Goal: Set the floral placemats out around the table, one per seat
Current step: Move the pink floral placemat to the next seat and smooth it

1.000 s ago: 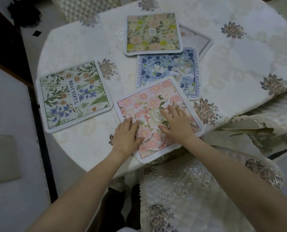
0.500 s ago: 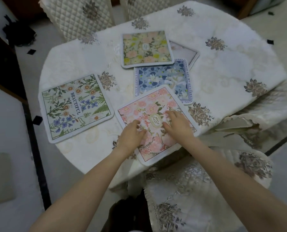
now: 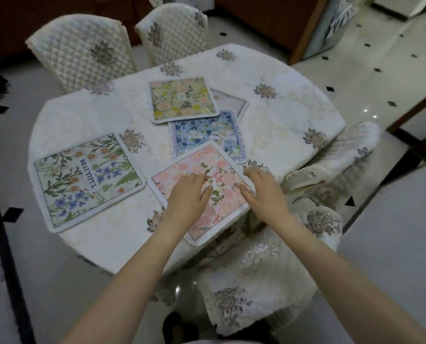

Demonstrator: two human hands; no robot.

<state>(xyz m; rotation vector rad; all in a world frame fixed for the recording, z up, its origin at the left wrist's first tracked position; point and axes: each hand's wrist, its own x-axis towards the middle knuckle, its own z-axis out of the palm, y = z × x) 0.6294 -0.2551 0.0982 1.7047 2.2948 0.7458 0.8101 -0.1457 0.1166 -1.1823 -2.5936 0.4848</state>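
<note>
Pink placemat point(image 3: 219, 180) is laid at the near seat of the counter point(image 3: 281, 135); left hand point(image 3: 188, 197) and right hand point(image 3: 264, 192), grip relaxed, fingers apart, presumably for squaring.

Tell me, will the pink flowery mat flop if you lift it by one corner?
Probably it bends a little: the pink placemat looks thin and lies flat. Its near corner sticks out past the table edge without drooping, so it seems fairly stiff. It likely slides easily on the smooth cloth.

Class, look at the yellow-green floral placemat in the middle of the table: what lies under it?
Under the yellow-green placemat, a pale mat's corner pokes out right; the blue placemat runs under its near edge. The rest is covered.
</note>
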